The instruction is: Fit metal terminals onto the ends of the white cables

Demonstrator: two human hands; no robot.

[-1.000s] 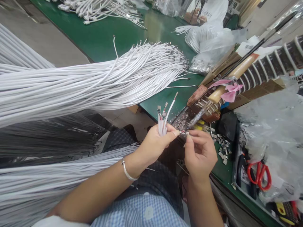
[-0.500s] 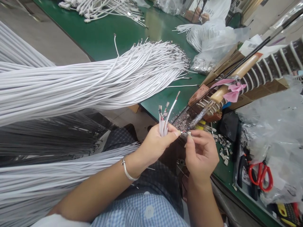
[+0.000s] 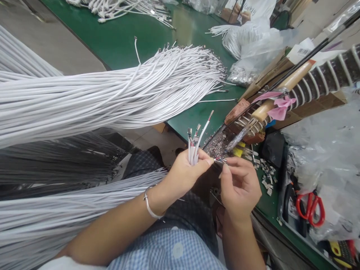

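Observation:
My left hand [image 3: 187, 170] is closed around several white cables [image 3: 193, 152] whose stripped ends and small metal connectors stick up above the fist. Between its thumb and forefinger it pinches one more cable end, with red wire and a small metal connector [image 3: 220, 160] pointing right. My right hand [image 3: 240, 183] has thumb and forefinger brought together at the tip of that connector, the other fingers curled. Just above the connector is the tip of a soldering iron [image 3: 239, 137] with a wooden handle and a pink ribbon; a small gap shows between them.
A thick bundle of white cables [image 3: 126, 90] lies across the green table [image 3: 194, 114]. Bricks [image 3: 237, 111] and a ribbed hose [image 3: 323, 80] stand by the iron. Loose metal connectors [image 3: 267, 172], red-handled scissors [image 3: 310, 209] and plastic bags [image 3: 323, 150] are at right. Another person's hand [image 3: 244, 17] shows behind.
The held connector has come slightly down and away from the iron's tip, where they met before. My right fingers have shifted a little at the connector. The left grip is unchanged.

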